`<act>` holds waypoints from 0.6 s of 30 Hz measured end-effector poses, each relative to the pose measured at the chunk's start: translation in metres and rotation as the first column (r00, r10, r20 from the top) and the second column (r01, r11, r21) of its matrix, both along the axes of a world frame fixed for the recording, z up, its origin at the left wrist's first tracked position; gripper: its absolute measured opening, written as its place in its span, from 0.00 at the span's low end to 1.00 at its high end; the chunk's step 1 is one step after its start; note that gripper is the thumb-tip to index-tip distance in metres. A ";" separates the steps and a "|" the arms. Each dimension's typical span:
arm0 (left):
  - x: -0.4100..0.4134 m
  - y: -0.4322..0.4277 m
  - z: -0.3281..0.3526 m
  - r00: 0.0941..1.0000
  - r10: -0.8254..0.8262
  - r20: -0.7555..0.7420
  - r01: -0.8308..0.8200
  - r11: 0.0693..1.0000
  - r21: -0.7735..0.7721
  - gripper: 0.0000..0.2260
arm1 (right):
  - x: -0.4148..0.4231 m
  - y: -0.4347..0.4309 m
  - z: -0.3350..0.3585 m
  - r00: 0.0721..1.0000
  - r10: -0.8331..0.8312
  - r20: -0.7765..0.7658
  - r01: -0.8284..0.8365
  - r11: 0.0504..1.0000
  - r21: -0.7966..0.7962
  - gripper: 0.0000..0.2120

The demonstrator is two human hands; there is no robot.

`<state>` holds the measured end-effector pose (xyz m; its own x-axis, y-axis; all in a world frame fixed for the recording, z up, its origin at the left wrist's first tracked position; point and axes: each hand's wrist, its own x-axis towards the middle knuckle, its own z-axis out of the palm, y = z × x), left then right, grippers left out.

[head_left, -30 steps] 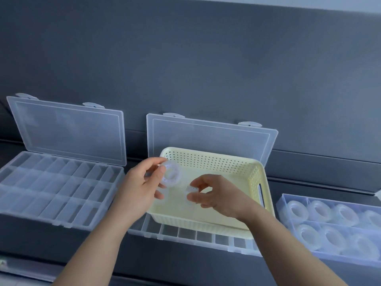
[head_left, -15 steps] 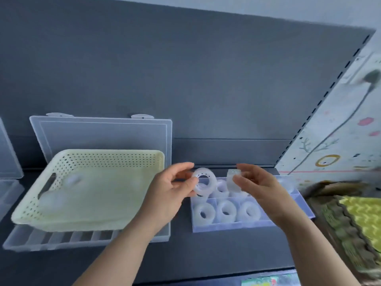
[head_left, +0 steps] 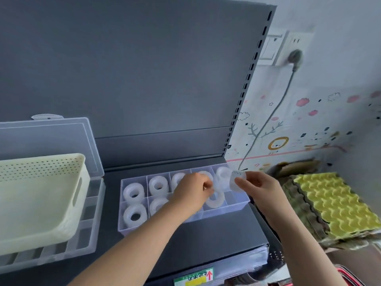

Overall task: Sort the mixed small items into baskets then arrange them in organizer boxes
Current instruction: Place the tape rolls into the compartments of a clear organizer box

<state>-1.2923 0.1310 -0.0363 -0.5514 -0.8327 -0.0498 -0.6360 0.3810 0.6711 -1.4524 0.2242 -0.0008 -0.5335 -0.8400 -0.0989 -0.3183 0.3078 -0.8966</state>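
Left hand [head_left: 191,195]: fingers curled, pinching the rim of a translucent tape roll [head_left: 215,200] tilted in a lower-row compartment of the clear organizer box [head_left: 226,210], centre frame. Right hand [head_left: 259,186] pinches a small speckled clear piece [head_left: 237,179] just right of it. Cream perforated basket [head_left: 41,182] at left. Bottom label [head_left: 193,278] — red arrow, writing blurred.

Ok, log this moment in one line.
left hand pinches tape roll over organizer box | right hand holds small clear item beside it | yellow basket left, untouched
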 end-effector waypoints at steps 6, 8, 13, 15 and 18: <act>-0.015 0.001 -0.016 0.987 -0.043 0.153 0.063 0.989 -0.131 0.08 | -0.008 -0.002 -0.007 0.999 0.036 0.040 -0.036 0.999 -0.011 0.07; -0.012 -0.002 -0.018 0.987 -0.045 0.156 0.067 0.987 -0.143 0.09 | -0.008 -0.005 -0.011 0.997 0.063 0.047 -0.063 0.998 0.003 0.08; 0.011 -0.006 -0.015 0.998 0.035 0.056 -0.023 0.980 -0.197 0.10 | 0.001 -0.013 -0.013 0.985 0.168 -0.046 -0.166 0.985 0.040 0.09; 0.027 -0.007 -0.013 0.994 0.085 0.064 -0.067 0.968 -0.243 0.10 | 0.008 -0.016 -0.016 0.964 0.233 -0.126 -0.227 0.972 0.064 0.12; 0.049 -0.005 -0.013 0.983 0.126 0.131 -0.084 0.955 -0.284 0.12 | 0.021 -0.022 -0.024 0.906 0.319 -0.278 -0.287 0.946 0.151 0.21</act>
